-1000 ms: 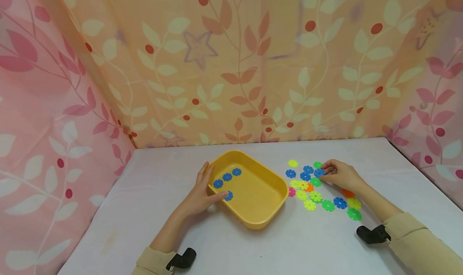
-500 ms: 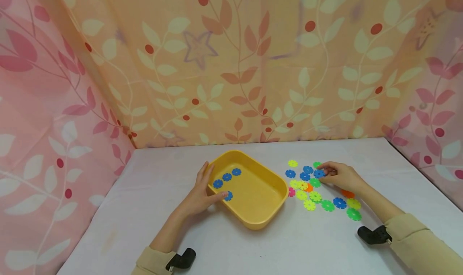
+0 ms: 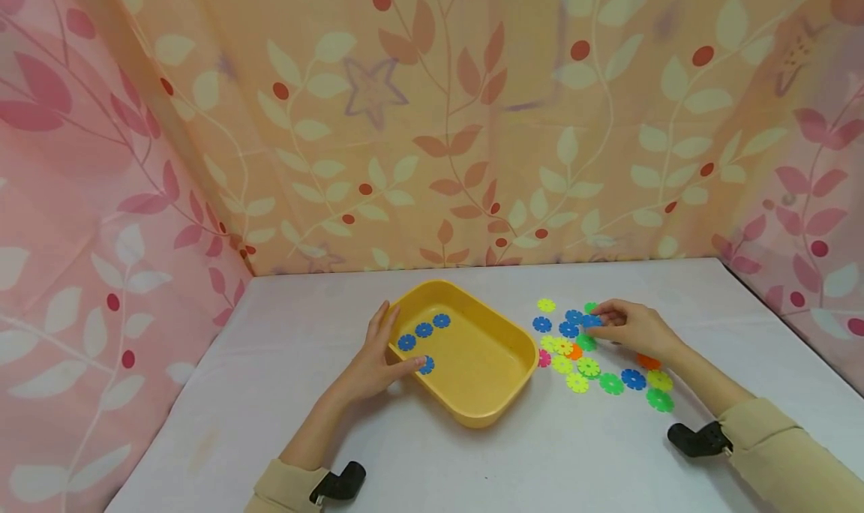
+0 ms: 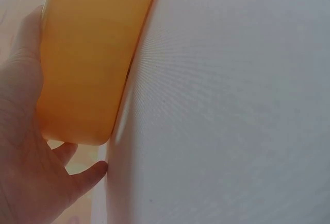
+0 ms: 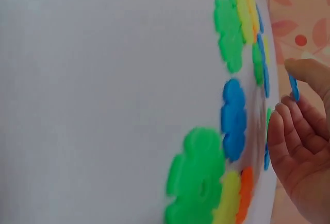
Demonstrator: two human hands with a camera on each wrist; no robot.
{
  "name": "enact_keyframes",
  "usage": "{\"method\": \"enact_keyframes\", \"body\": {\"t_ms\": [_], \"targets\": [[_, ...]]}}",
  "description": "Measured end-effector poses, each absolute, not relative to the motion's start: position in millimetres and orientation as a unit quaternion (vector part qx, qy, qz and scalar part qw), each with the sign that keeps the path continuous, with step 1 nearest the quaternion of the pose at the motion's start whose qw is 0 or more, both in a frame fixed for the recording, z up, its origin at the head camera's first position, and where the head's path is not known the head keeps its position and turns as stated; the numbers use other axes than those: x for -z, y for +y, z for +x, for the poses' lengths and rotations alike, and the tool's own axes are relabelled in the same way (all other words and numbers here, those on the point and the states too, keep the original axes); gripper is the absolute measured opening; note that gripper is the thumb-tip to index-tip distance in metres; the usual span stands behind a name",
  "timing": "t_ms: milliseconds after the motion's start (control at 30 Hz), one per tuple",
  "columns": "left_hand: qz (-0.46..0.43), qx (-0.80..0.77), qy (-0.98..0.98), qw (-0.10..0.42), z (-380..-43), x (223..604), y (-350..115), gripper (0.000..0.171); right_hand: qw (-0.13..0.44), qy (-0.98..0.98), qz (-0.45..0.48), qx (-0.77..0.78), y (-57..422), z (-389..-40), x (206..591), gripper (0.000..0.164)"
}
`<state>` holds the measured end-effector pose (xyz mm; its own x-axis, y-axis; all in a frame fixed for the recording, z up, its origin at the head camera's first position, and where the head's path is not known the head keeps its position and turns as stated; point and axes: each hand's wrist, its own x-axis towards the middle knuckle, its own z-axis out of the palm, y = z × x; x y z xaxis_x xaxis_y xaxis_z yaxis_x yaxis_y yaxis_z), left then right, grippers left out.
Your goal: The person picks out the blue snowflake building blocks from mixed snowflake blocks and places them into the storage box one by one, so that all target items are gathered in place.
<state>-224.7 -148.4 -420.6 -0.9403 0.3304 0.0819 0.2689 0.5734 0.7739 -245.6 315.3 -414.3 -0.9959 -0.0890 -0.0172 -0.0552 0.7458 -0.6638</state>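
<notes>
A yellow plastic tray (image 3: 489,363) rests at an angle on the table, with several blue snowflake discs (image 3: 424,330) lying in its left part. My left hand (image 3: 367,367) grips the tray's left side, thumb over the rim and fingers along the outside; the left wrist view shows the hand (image 4: 31,131) against the tray's outer wall (image 4: 95,59). Above the loose pile, my right hand (image 3: 641,331) pinches one blue snowflake disc (image 3: 591,321) between thumb and fingers. That pinched disc (image 5: 294,87) appears edge-on in the right wrist view, apart from the table.
Green (image 3: 611,384), yellow (image 3: 577,382), orange (image 3: 649,361), pink (image 3: 544,358) and blue discs (image 3: 633,379) lie scattered right of the tray, some overlapping. A white cloth (image 3: 540,460) covers the table. Patterned curtains (image 3: 432,123) stand behind and at both sides.
My right hand has shifted slightly left with the blue snowflake disc, which now sits a little further left over the pile. The left hand and tray stay put.
</notes>
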Motion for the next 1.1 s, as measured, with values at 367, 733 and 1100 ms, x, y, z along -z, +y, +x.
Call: {"method": "enact_keyframes", "body": {"t_ms": [367,733,1100], "targets": [[0.174,-0.429,0.886,0.033,-226,419,-150,0.106,0.037,0.903,-0.112,0.413,254,-250,373,0.049],[0.171,-0.425,0.888,0.035,-227,422,-149,0.105,0.065,0.866,-0.25,0.428,166,-263,340,0.034],[0.176,-0.43,0.885,0.034,-225,419,-148,0.104,0.085,0.856,-0.316,0.4,107,-286,335,0.032]]}}
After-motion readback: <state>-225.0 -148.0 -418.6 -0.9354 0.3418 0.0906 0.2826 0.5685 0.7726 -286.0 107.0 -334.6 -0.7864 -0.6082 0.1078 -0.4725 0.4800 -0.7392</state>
